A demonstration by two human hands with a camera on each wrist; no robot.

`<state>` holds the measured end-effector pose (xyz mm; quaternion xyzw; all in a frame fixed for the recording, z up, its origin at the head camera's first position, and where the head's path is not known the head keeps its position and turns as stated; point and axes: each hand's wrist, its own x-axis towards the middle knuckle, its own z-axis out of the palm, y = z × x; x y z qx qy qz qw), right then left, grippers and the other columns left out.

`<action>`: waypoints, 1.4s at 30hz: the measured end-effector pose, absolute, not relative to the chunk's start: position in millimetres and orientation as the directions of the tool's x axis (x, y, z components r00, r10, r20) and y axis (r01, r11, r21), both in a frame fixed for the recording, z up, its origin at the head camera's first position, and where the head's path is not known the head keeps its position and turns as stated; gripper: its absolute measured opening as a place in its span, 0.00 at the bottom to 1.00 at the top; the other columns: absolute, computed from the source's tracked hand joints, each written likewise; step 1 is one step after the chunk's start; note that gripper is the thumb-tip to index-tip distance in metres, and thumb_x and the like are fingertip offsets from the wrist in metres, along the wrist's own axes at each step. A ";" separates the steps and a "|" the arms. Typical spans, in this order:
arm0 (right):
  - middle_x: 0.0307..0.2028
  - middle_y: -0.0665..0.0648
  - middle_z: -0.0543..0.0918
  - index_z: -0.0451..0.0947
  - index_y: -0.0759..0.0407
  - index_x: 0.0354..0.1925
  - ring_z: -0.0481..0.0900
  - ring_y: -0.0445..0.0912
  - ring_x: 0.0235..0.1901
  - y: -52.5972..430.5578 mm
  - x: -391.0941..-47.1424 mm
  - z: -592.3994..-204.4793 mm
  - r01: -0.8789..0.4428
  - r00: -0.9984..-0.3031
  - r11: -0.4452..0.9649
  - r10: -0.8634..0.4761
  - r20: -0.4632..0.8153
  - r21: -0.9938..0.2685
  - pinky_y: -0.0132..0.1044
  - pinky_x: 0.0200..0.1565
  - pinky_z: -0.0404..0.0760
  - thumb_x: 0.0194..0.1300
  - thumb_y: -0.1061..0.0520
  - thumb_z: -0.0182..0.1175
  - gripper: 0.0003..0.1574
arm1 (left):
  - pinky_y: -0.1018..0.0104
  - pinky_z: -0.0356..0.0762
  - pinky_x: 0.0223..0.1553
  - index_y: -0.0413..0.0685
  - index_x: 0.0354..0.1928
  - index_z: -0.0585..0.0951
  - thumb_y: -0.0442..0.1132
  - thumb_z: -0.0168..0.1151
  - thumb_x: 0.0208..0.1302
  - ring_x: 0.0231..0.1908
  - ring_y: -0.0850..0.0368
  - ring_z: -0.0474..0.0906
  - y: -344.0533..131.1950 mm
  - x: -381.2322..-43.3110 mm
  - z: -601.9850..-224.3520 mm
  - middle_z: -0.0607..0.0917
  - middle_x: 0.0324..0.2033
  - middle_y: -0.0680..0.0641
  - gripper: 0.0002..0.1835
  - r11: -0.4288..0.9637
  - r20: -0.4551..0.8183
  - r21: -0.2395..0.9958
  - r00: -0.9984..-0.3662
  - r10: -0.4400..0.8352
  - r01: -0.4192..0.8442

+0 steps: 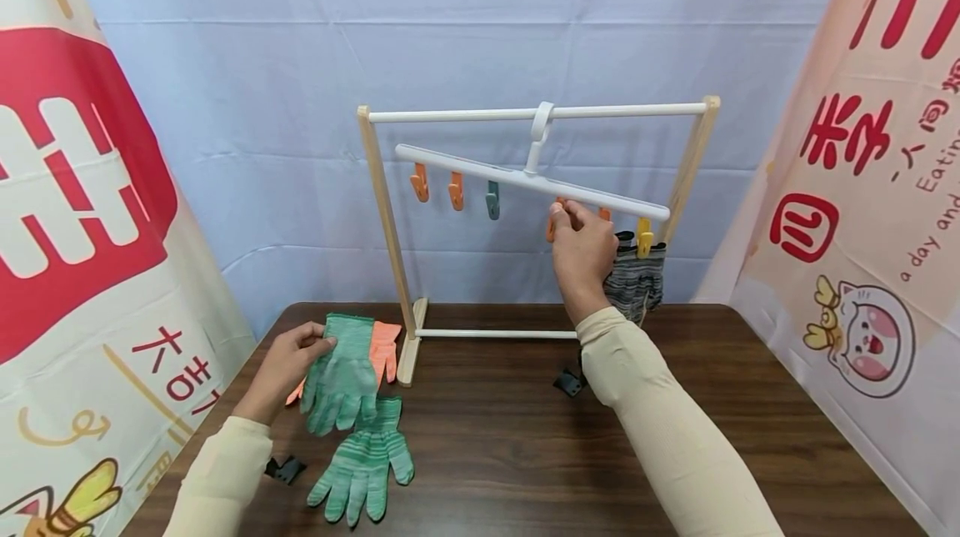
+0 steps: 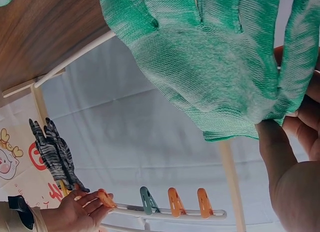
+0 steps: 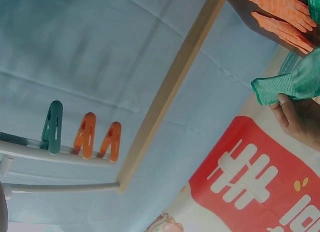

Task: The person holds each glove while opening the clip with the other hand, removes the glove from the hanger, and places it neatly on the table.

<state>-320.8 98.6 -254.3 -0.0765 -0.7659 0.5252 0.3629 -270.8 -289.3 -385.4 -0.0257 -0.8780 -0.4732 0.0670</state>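
A green glove (image 1: pixel 341 374) hangs in the air near the left side of the rack, above the table, cuff up in the head view. The left hand (image 1: pixel 288 366) pinches it at the cuff between thumb and fingers, probably so that the opening stays on top and the rest drapes freely. The right hand (image 1: pixel 585 249) is up at the hanger (image 1: pixel 465 165), its thumb and fingertips clamped on an orange clip (image 1: pixel 551 230); I cannot tell whether that clip is squeezed open.

Along the hanger, 2 orange clips (image 1: pixel 456 191) and 1 green clip (image 1: pixel 492 200) hold nothing. At the lower end a yellow clip (image 1: pixel 645 238) grips grey-and-black knitwear (image 1: pixel 636 280), 1 glove or a pair, I cannot tell; its weight likely explains why the hanger tilts down to the right. Another orange clip is mostly hidden behind the right hand. The hook loops over the top bar of a wood-and-white rack (image 1: pixel 386 220).

On the brown table (image 1: pixel 487 437), another green glove (image 1: pixel 363 466) lies flat, and orange gloves (image 1: pixel 384 345) lie partly behind the held glove.

No brand shows on gloves or clips. The right banner (image 1: pixel 862 187) reads "Eating" and "a day and" beside red Chinese characters; the left banner (image 1: pixel 82 328) shows "大吉".
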 end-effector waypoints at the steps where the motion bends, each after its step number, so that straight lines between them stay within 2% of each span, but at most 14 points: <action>1: 0.38 0.50 0.84 0.80 0.45 0.49 0.78 0.45 0.36 98.5 -320.9 -254.4 -0.263 -0.725 0.438 0.498 0.476 -0.860 0.43 0.38 0.72 0.60 0.40 0.58 0.21 | 0.58 0.66 0.43 0.43 0.50 0.73 0.53 0.54 0.64 0.45 0.49 0.69 -290.2 -270.6 -385.9 0.76 0.44 0.43 0.23 0.552 0.144 0.827 -0.989 -0.017 0.111; 5: 0.36 0.50 0.84 0.81 0.44 0.48 0.78 0.45 0.34 98.5 -321.7 -254.3 -0.268 -0.721 0.442 0.497 0.482 -0.856 0.43 0.37 0.72 0.60 0.41 0.58 0.20 | 0.54 0.67 0.46 0.43 0.53 0.72 0.55 0.54 0.64 0.51 0.48 0.68 -293.2 -269.1 -387.6 0.73 0.51 0.42 0.25 0.554 0.136 0.825 -0.991 -0.013 0.107; 7: 0.36 0.49 0.85 0.81 0.44 0.48 0.78 0.45 0.34 98.5 -322.4 -254.1 -0.266 -0.718 0.446 0.500 0.485 -0.854 0.43 0.37 0.72 0.60 0.41 0.58 0.19 | 0.54 0.66 0.45 0.43 0.51 0.71 0.56 0.53 0.64 0.51 0.48 0.67 -295.0 -268.7 -388.6 0.72 0.52 0.42 0.25 0.555 0.122 0.826 -0.992 -0.015 0.093; 13: 0.36 0.49 0.85 0.81 0.44 0.48 0.78 0.46 0.37 98.1 -323.8 -253.5 -0.263 -0.710 0.454 0.506 0.489 -0.851 0.44 0.40 0.72 0.60 0.42 0.59 0.19 | 0.57 0.62 0.36 0.42 0.45 0.69 0.56 0.52 0.64 0.40 0.48 0.64 -300.9 -266.4 -390.5 0.70 0.46 0.41 0.23 0.573 0.111 0.816 -0.993 -0.031 0.074; 24: 0.37 0.50 0.85 0.81 0.45 0.49 0.78 0.46 0.37 98.1 -323.9 -254.1 -0.263 -0.714 0.453 0.502 0.488 -0.852 0.44 0.39 0.72 0.60 0.42 0.59 0.19 | 0.60 0.64 0.35 0.42 0.49 0.71 0.56 0.52 0.64 0.38 0.50 0.66 -311.3 -260.8 -392.9 0.73 0.44 0.43 0.24 0.624 0.105 0.781 -0.993 -0.063 0.043; 31: 0.39 0.51 0.84 0.80 0.46 0.50 0.78 0.46 0.39 98.3 -322.8 -254.4 -0.262 -0.729 0.442 0.491 0.477 -0.858 0.44 0.41 0.72 0.61 0.42 0.58 0.21 | 0.58 0.65 0.39 0.42 0.50 0.71 0.56 0.52 0.64 0.47 0.48 0.66 -318.5 -258.5 -398.4 0.70 0.54 0.39 0.24 0.614 0.099 0.788 -0.993 -0.061 0.041; 34: 0.38 0.51 0.84 0.80 0.46 0.50 0.78 0.46 0.38 98.3 -322.7 -254.4 -0.262 -0.727 0.446 0.491 0.479 -0.856 0.44 0.41 0.72 0.61 0.42 0.58 0.20 | 0.59 0.64 0.38 0.41 0.50 0.71 0.56 0.52 0.64 0.46 0.48 0.65 -321.5 -257.6 -400.1 0.70 0.54 0.39 0.25 0.609 0.091 0.793 -0.994 -0.064 0.034; 37: 0.38 0.50 0.84 0.80 0.45 0.50 0.78 0.47 0.38 98.6 -322.7 -254.5 -0.258 -0.726 0.452 0.493 0.480 -0.854 0.44 0.41 0.72 0.61 0.42 0.58 0.20 | 0.58 0.65 0.42 0.40 0.51 0.70 0.56 0.51 0.65 0.52 0.47 0.65 -324.2 -255.9 -401.5 0.66 0.59 0.38 0.26 0.600 0.076 0.799 -0.995 -0.060 0.025; 42: 0.39 0.51 0.84 0.80 0.45 0.50 0.78 0.47 0.40 98.8 -323.2 -254.5 -0.254 -0.727 0.455 0.493 0.479 -0.854 0.44 0.42 0.71 0.61 0.42 0.58 0.20 | 0.53 0.66 0.46 0.37 0.54 0.68 0.55 0.51 0.65 0.57 0.43 0.63 -329.6 -254.9 -405.7 0.65 0.60 0.36 0.28 0.579 0.056 0.815 -0.997 -0.051 0.016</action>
